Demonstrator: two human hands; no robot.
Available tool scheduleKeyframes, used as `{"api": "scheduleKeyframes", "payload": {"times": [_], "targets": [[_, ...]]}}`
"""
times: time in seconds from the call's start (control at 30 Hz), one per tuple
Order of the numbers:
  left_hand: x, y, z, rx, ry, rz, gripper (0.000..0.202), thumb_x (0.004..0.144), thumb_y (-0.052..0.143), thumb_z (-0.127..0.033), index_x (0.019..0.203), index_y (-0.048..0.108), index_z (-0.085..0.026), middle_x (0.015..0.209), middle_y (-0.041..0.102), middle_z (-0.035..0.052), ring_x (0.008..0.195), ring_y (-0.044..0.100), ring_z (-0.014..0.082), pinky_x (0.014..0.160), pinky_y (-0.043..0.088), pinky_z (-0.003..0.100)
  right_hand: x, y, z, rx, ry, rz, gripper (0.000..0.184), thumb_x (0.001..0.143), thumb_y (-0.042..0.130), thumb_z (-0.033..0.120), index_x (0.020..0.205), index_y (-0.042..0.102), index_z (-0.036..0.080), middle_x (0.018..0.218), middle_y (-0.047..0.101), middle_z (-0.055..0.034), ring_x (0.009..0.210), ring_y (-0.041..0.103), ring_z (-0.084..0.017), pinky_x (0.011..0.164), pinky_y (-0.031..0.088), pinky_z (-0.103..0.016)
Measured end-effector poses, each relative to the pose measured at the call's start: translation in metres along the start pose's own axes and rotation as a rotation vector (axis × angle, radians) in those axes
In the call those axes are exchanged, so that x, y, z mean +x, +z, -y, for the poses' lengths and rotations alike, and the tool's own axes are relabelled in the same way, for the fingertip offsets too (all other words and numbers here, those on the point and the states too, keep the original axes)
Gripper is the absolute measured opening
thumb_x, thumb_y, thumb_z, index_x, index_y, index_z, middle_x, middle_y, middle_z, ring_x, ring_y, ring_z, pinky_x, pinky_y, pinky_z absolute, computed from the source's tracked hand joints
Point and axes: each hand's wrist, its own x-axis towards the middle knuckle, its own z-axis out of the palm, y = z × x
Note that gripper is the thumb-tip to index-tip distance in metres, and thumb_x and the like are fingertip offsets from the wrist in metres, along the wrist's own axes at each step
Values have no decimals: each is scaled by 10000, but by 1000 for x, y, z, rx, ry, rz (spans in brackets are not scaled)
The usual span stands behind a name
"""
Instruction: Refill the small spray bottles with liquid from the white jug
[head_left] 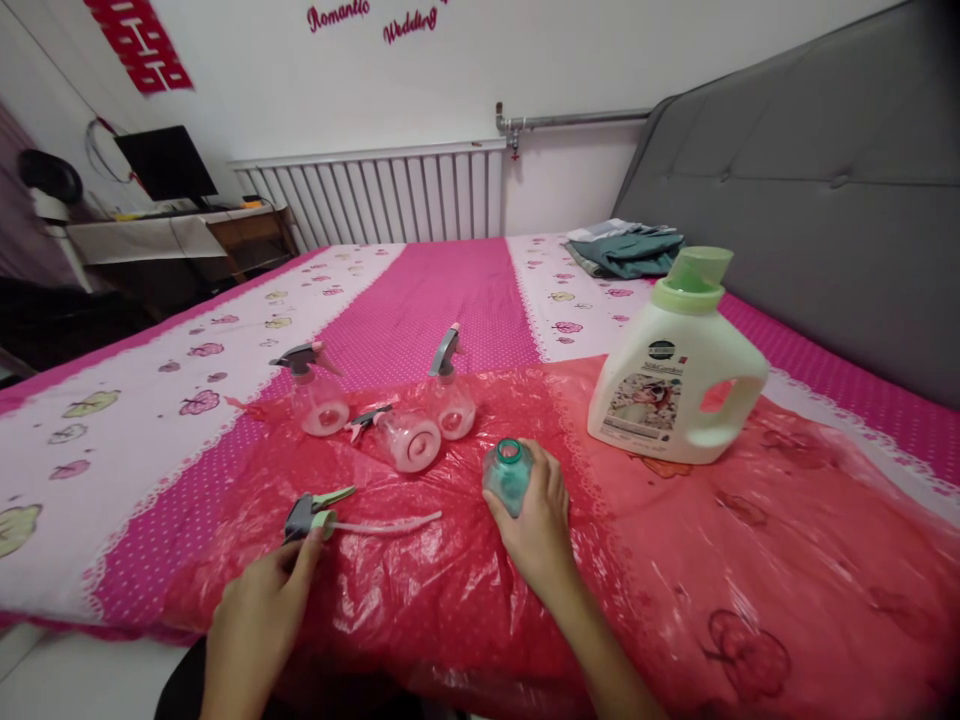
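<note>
My right hand (536, 520) is wrapped round a small teal spray bottle (507, 475) with its neck uncapped, standing on a red plastic sheet (750, 540). My left hand (251, 620) pinches the grey and green trigger sprayer head (307, 513), whose clear dip tube (386, 524) lies across the sheet toward the right. Three pink spray bottles sit behind: one upright (319, 395) at the left, one lying on its side (405, 438), one upright (450, 395) in the middle.
A large white detergent jug (679, 375) with a green cap stands at the right on the sheet. Folded clothes (626, 250) lie by the grey headboard (810, 180). A radiator (382, 195) and a desk (172, 235) stand beyond the pink bedspread (420, 300).
</note>
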Motion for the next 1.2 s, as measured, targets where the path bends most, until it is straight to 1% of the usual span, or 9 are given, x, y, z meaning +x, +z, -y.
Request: {"api": "scheduleKeyframes", "payload": {"times": [0.1,0.2,0.5,0.6,0.67,0.77,0.87,1.0,1.2], "targets": [[-7,-3,-10,124,-3,45,699,948,400,-714,1148,825,-196,972,829,214,1069,738,499,800,523,471,0,1,-1,1,0,4,601,991,555,458,1522,351,265,1404,479,-133,1266,501,-321,1018,477,-557],[-13,-5,-22,182,-31,50,682,969,388,-729,1139,816,-226,947,825,193,1022,754,478,786,522,457,-1,1,-2,3,0,12,600,1000,541,485,1526,357,261,1406,476,-131,1270,499,-318,1021,479,-547],[-5,-16,-44,249,-2,-88,507,1036,406,-619,1035,751,-247,839,802,138,900,774,418,679,501,393,-3,3,-8,17,0,12,636,1031,513,595,1531,375,228,1418,481,-138,1266,506,-319,1024,470,-514],[-26,6,-34,129,115,-187,406,1054,425,-517,1065,726,-245,826,802,87,810,792,348,642,543,364,-3,4,-13,44,1,5,684,1021,524,643,1517,412,184,1398,493,-153,1255,514,-321,1025,465,-490],[-50,34,-18,-38,332,-271,372,1058,450,-479,1175,697,-227,949,823,78,807,805,282,693,612,343,2,2,-13,76,6,-2,702,1007,545,664,1499,450,172,1368,510,-144,1233,533,-304,1020,469,-454],[-91,79,8,-159,685,-284,352,1101,429,-420,1219,707,-239,1119,841,91,963,826,247,830,666,295,16,-9,-3,135,18,-24,694,969,600,684,1448,526,187,1302,551,-103,1178,565,-258,1012,473,-387],[-119,105,21,-194,744,-297,331,1088,476,-415,1293,712,-306,1134,849,69,1021,824,261,888,680,299,29,-22,14,176,32,-60,708,920,658,710,1410,576,206,1285,564,-84,1179,559,-242,1032,460,-358],[-123,100,15,-226,769,-299,311,1096,484,-400,1288,723,-345,1100,855,38,971,834,239,870,677,258,20,-21,27,201,27,7,715,922,657,713,1429,547,221,1345,566,-81,1206,570,-248,1010,464,-347],[-109,79,5,-211,848,-339,346,1091,531,-442,1380,671,-313,1228,833,37,1051,825,216,945,646,224,-11,1,7,176,55,96,767,980,588,702,1542,406,212,1454,499,-118,1303,527,-295,1077,456,-434]]}}
